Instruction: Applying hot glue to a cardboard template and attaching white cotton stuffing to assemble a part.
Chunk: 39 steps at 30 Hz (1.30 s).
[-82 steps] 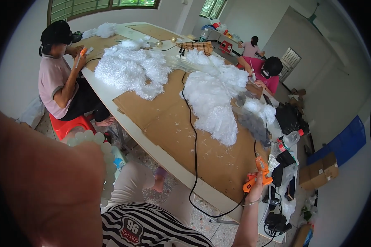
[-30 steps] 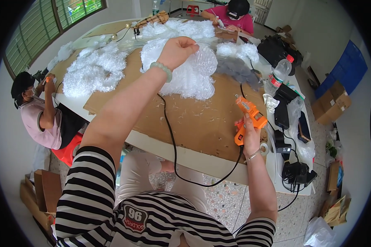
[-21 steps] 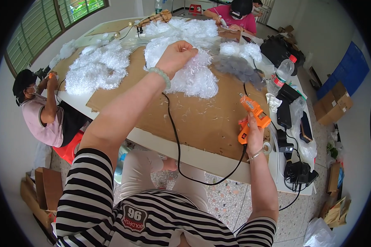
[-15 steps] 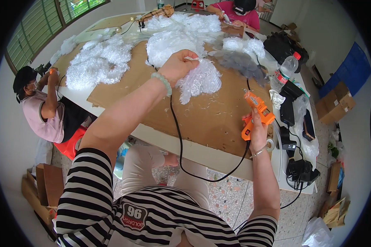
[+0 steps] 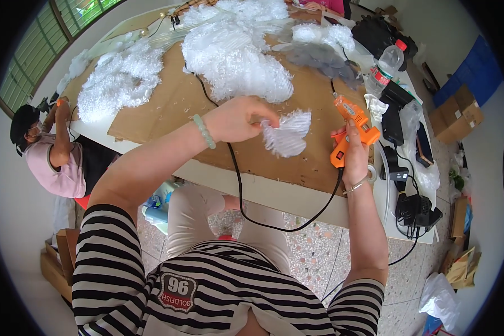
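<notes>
Between the fingertips of my left hand (image 5: 242,120) hangs a small white ruffled piece (image 5: 288,134), shaped like a fan of fringed, pleated film. It is held above the brown cardboard (image 5: 319,168) on the table. My right hand (image 5: 355,154) is wrapped round the handle of an orange hot glue gun (image 5: 355,130), its nozzle pointing away from me. The gun's black cord (image 5: 285,228) loops down past the table's front edge. Beyond my left hand lies a large heap of white fringed film (image 5: 229,61).
Another white fringed heap (image 5: 120,81) lies at left. Grey translucent pieces (image 5: 322,61) rest at the back. A plastic bottle (image 5: 387,64) and black adapters (image 5: 414,213) stand along the right side. One person in pink (image 5: 56,162) sits at left; another's pink sleeve (image 5: 333,5) shows at the far edge.
My left hand has pulled the white ruffled piece away from the heap, toward me and right. The glue gun stays in my right hand, shifted slightly. The view has tilted down.
</notes>
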Each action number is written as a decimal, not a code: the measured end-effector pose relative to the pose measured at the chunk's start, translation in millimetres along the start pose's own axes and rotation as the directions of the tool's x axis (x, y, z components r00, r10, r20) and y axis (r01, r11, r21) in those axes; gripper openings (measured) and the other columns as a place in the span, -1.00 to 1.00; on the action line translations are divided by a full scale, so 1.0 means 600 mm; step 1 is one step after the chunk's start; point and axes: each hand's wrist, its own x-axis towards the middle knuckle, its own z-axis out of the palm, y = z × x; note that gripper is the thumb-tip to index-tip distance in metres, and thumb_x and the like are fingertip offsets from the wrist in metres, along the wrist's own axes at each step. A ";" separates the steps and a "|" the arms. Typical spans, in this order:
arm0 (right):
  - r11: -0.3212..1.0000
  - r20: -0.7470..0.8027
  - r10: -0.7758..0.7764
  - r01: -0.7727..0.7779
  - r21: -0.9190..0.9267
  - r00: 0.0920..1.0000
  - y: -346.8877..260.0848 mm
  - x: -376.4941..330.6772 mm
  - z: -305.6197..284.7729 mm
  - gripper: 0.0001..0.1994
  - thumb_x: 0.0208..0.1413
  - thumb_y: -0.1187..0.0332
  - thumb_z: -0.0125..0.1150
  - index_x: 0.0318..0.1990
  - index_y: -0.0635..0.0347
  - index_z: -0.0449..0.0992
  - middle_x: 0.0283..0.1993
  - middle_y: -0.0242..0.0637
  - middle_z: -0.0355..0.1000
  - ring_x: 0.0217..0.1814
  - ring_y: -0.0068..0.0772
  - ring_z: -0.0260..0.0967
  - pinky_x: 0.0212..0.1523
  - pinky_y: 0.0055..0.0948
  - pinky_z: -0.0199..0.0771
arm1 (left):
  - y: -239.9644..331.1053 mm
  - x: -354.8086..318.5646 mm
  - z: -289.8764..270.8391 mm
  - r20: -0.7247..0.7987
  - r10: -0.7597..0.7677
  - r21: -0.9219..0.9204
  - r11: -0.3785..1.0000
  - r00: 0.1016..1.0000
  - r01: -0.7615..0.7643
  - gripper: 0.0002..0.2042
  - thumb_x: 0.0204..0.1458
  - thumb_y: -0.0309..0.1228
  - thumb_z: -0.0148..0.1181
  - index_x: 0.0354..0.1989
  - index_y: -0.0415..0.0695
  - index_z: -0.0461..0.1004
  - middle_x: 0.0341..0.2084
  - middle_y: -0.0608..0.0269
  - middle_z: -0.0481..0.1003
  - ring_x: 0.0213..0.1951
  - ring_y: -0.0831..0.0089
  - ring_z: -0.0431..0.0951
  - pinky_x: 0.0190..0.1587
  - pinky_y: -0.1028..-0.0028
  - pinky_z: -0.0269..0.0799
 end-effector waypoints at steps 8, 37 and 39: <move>0.999 0.069 -0.041 0.041 0.004 0.997 0.004 0.001 0.000 -0.70 0.15 0.15 0.11 -0.11 0.16 0.40 -0.41 -0.44 0.35 -0.36 -0.56 0.38 -0.38 -0.56 0.33 | -0.009 -0.058 0.000 -0.265 0.084 0.284 0.959 0.961 -0.006 -0.80 -0.23 -0.60 0.16 -0.35 -0.17 0.52 -0.34 0.17 0.50 -0.15 0.18 0.46 -0.14 0.33 0.40; 0.998 0.085 -0.037 0.041 -0.042 0.996 0.003 0.000 0.001 -0.71 0.16 0.13 0.09 -0.17 0.15 0.41 -0.42 -0.41 0.39 -0.41 -0.59 0.33 -0.42 -0.58 0.30 | 0.042 -0.030 0.089 -0.025 0.158 0.495 0.860 0.987 -0.125 -0.93 -0.20 -0.50 0.16 -0.52 -0.21 0.45 -0.46 0.14 0.43 -0.37 0.19 0.46 -0.31 0.33 0.44; 0.996 0.078 -0.053 0.058 -0.064 0.996 0.005 0.000 0.003 -0.69 0.17 0.10 0.06 -0.13 0.15 0.42 -0.42 -0.38 0.43 -0.44 -0.60 0.31 -0.41 -0.58 0.30 | 0.035 -0.031 0.093 -0.011 0.186 0.552 0.820 0.983 -0.149 -0.94 -0.20 -0.51 0.15 -0.53 -0.22 0.44 -0.46 0.14 0.43 -0.36 0.20 0.47 -0.31 0.32 0.44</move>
